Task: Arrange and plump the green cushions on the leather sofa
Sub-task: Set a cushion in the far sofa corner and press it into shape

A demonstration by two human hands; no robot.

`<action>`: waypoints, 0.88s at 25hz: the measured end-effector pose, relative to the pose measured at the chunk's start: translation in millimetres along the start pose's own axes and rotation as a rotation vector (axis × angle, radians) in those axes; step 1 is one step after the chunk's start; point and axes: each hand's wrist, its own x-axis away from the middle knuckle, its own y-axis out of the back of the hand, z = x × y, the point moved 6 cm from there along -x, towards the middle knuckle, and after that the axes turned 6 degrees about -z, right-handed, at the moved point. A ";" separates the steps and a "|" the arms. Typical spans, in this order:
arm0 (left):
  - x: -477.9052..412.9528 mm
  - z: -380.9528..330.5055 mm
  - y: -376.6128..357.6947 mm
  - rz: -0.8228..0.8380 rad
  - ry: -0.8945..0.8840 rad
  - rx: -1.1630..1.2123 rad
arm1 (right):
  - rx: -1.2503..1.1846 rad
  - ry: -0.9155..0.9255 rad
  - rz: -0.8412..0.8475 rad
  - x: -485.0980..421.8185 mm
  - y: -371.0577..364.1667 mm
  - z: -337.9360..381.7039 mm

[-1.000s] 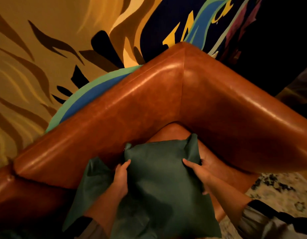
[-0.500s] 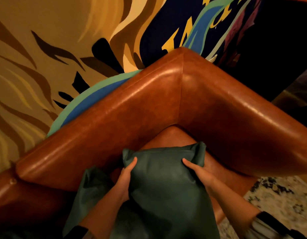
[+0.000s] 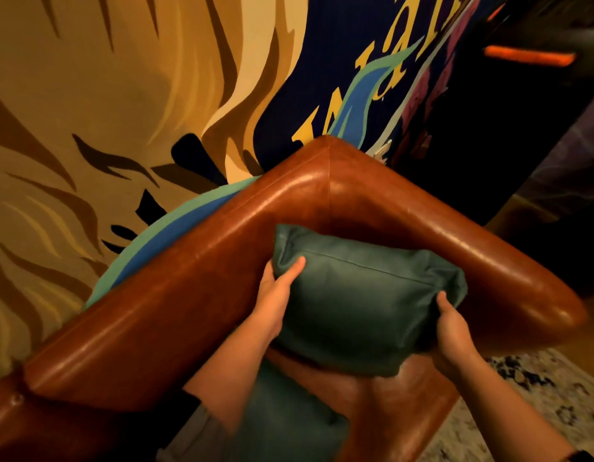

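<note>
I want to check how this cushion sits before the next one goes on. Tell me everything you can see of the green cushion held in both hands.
The green cushion is dark green, matte and leather-like, plump, with a stitched seam along its top and puckered corners. It is held into the inner corner of the brown leather sofa. The left hand grips its left edge, the right hand its right lower edge. Whether it rests on the seat is unclear.

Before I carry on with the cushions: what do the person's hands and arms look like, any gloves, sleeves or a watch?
Both hands are bare: no gloves or rings show on the left hand or right hand. Both forearms are uncovered. A blurred greyish sleeve seems pushed up the left arm; a dark band, cuff or strap, shows at the right arm's lower edge.
</note>
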 end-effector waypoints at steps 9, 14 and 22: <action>-18.2 -4.8 -37.1 0.045 -0.139 -0.117 | 0.007 0.007 -0.108 -10.1 22.2 3.9; -13.0 17.2 -41.8 0.022 -0.111 -0.256 | 0.031 -0.019 -0.078 -5.0 51.8 -11.7; 4.1 63.5 -50.1 0.014 0.277 -0.105 | 0.937 0.980 -0.288 31.9 13.5 101.0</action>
